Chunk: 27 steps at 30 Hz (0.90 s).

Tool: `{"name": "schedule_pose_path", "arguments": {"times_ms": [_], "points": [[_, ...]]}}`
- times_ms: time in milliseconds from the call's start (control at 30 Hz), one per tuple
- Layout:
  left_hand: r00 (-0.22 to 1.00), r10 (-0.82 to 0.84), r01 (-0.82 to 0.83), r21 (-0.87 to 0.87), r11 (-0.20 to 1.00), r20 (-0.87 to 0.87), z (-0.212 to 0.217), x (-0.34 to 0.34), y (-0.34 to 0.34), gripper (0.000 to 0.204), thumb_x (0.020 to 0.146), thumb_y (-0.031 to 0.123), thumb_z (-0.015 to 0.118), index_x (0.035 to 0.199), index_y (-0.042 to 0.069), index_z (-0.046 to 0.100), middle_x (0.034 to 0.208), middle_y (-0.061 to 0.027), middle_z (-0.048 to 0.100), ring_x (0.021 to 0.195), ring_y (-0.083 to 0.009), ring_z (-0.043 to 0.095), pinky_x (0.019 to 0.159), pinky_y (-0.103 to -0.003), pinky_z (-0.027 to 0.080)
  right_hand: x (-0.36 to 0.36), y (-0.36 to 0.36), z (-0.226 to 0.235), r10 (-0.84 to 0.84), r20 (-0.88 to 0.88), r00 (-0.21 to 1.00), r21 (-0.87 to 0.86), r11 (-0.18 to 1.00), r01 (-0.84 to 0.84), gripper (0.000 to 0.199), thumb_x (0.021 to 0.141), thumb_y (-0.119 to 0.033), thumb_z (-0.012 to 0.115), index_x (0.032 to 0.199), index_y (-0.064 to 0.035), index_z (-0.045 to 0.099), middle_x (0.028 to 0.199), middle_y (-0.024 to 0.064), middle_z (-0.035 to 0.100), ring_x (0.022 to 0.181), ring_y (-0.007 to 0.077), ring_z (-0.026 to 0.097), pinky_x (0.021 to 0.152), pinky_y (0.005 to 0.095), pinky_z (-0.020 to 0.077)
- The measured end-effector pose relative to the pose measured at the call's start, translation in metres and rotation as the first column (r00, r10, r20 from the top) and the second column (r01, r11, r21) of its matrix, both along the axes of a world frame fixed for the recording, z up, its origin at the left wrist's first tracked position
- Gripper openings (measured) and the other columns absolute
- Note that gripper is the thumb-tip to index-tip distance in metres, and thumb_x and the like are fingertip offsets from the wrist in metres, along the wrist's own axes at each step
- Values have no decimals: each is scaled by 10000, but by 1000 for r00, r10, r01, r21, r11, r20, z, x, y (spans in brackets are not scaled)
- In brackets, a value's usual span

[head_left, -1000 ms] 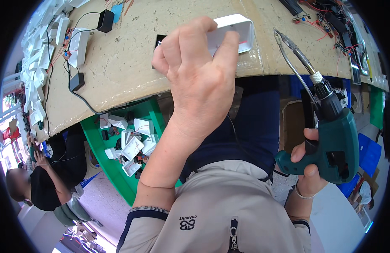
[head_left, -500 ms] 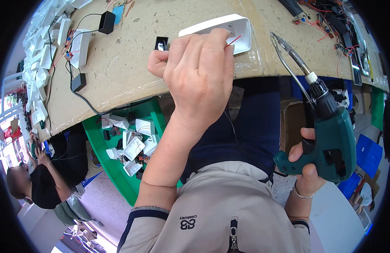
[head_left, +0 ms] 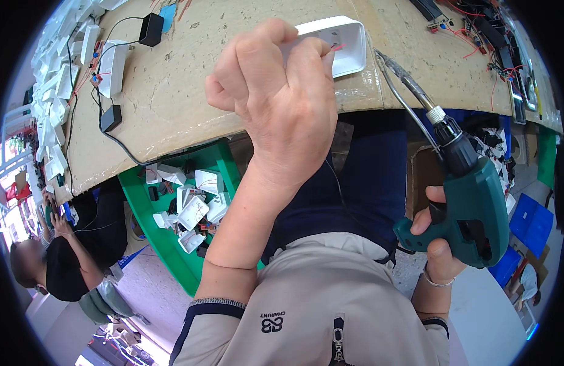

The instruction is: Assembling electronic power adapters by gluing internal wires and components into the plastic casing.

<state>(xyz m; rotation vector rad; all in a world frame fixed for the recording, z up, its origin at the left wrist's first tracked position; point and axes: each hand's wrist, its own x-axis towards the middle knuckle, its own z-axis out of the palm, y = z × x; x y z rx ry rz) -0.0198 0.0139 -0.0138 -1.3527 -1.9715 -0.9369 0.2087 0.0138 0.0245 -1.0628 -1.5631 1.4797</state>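
My left hand (head_left: 282,97) is over the white plastic casing (head_left: 353,52) on the table, its fingers curled and pinching a thin red wire (head_left: 338,47) at the casing's open side. The hand covers the casing's left part, and the fingertips are partly hidden. My right hand (head_left: 441,244) is wrapped round the grip of a dark green soldering gun (head_left: 477,207). Its metal tip (head_left: 380,56) and the thin feed tube beside it point up and left, just right of the casing and apart from it.
A green bin (head_left: 172,256) of white casings and small parts stands below the table edge. White casings (head_left: 50,122) pile up at the far left, near a black box with cables (head_left: 150,29). Wired circuit boards (head_left: 471,36) lie far right. Another person (head_left: 68,262) works at left.
My right hand has brought the soldering gun slightly left, nearer the casing. My left hand has rotated and shifted a little left, now hiding the small dark square piece seen beside it before.
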Motion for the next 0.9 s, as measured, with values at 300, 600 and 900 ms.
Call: {"name": "schedule_pose_path", "arguments": {"times_ms": [300,600,900], "points": [[986,103,-136,-279,951,-130,19,6,4,59,700,154,621,736,108,628,968,-24,534,926,-220,442,812,-416,213,-7,3,-1,73,26,997,-43,996,-72,700,669,-351,734,1141,73,437,1013,202,564,643,146,590,545,230,484],[984,-141,171,366,915,-108,-18,-16,48,151,635,124,638,773,72,603,931,-62,532,880,-244,469,802,-413,264,-14,6,-7,102,31,994,-38,994,-101,689,676,-317,733,1162,64,428,1032,195,561,663,137,581,574,229,483],[942,-243,332,753,569,-232,-32,-20,68,101,629,82,610,721,55,579,871,-74,523,826,-236,466,788,-407,246,-19,9,-8,95,30,995,-69,993,-92,698,676,-283,737,1192,48,403,1044,196,553,671,145,579,588,233,482]]}}
